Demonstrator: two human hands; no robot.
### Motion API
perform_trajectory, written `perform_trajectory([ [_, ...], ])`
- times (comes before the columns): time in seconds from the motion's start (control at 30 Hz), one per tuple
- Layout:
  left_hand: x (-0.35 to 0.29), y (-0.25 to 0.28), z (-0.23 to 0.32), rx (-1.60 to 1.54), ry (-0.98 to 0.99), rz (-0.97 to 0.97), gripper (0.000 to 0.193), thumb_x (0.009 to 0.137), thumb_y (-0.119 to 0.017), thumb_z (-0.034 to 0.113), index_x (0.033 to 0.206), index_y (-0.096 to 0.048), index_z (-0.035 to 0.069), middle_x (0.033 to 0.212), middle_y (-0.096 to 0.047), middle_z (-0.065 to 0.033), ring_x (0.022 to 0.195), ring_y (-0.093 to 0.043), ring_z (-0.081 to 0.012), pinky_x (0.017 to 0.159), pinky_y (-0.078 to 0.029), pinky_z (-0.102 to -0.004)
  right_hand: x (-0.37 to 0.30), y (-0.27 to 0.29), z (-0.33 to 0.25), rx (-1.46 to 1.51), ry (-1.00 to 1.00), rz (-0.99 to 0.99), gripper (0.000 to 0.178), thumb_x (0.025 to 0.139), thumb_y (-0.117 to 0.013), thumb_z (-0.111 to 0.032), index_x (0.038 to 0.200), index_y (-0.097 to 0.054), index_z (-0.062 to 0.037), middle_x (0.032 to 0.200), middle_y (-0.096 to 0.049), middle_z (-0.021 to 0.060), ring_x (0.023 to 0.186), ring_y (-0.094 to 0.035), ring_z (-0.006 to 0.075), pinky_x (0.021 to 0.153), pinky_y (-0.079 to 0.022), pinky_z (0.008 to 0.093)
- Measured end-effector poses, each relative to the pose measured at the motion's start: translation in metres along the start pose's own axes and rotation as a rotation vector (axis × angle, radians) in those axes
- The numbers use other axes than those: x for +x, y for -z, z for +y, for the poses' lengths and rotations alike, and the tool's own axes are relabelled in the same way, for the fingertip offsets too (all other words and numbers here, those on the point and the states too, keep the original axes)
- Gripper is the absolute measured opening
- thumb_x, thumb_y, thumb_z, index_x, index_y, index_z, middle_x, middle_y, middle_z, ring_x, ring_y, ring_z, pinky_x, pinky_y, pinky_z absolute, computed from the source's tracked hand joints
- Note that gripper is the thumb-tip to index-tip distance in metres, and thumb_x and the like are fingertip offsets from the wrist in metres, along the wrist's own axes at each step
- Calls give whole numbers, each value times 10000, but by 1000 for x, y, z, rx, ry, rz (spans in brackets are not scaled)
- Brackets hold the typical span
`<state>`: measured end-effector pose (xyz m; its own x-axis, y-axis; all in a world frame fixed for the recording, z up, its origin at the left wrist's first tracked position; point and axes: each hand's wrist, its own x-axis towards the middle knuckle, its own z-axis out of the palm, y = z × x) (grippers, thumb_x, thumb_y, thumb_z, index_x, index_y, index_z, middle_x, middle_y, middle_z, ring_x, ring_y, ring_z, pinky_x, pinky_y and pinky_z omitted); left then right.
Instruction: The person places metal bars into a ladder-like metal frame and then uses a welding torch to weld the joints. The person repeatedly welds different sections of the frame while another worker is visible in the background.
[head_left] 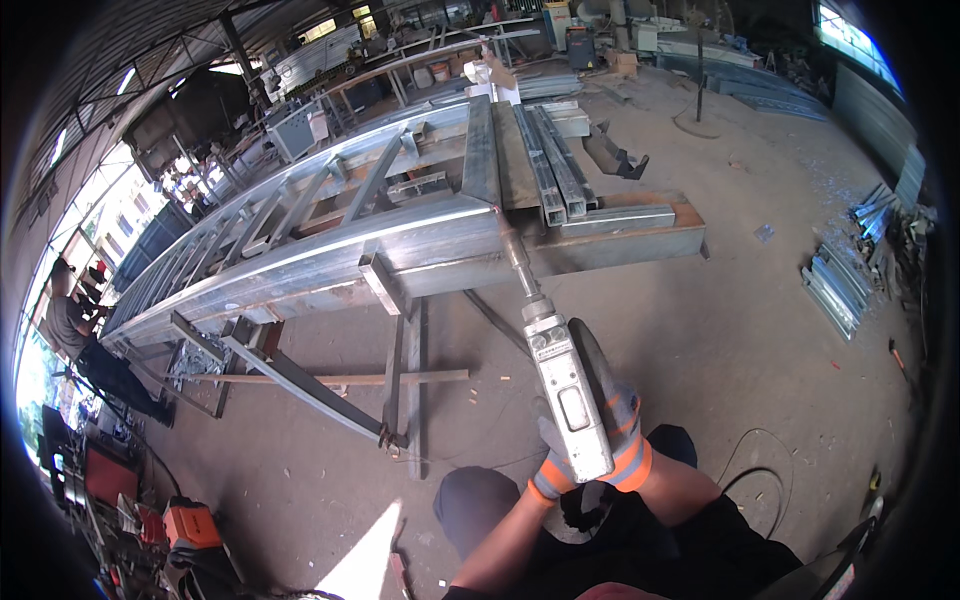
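Note:
Both my hands, in grey gloves with orange cuffs, are wrapped round a handheld laser welding gun (570,390) with a white boxy body and a long metal nozzle. My left hand (553,448) grips its left side near the rear end; my right hand (622,430) holds it from the right, the fingers partly hidden behind the body. The nozzle points up and away, its tip at the near right corner of a galvanized steel frame (330,248), where a rail and an end piece meet. Whether the tip touches the metal I cannot tell. Several crossbars span the frame.
Loose square tubes (556,165) lie right of the corner on a rusty steel beam (640,245). Metal stand legs (417,390) support the frame. Another person (75,330) stands at the far left. Steel offcuts (835,290) and a thin cable (760,470) lie on the floor at right.

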<state>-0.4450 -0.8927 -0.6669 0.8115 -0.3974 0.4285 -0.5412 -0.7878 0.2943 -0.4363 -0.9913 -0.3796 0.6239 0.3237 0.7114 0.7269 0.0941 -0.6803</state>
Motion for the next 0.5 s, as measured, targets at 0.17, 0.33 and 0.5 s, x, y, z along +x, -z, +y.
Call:
perform_trajectory([
  [0.17,-4,5,-3,-81,9,9,581,1032,-604,283,1545,-445,61,1498,-518,-168,1352,-541,-361,1076,-493,-467,-6,-2,4,-81,14,-10,739,953,-706,-117,1608,-395,21,1351,-697,166,1117,-734,251,940,-589,351],
  [0.33,-7,12,-8,-177,20,3,580,1023,-616,290,1531,-457,61,1481,-528,-168,1341,-547,-361,1071,-494,-466,-27,-4,33,-318,172,22,714,966,-675,-203,1591,-412,22,1511,-555,265,1173,-694,364,970,-561,416],
  [0.5,1,13,-9,-206,30,-13,579,1014,-628,297,1518,-469,60,1463,-538,-168,1330,-553,-361,1065,-495,-464,-38,-31,44,-462,10,184,671,1067,-442,-255,1712,-270,-183,1400,-673,53,1005,-672,228,936,-539,488],
])
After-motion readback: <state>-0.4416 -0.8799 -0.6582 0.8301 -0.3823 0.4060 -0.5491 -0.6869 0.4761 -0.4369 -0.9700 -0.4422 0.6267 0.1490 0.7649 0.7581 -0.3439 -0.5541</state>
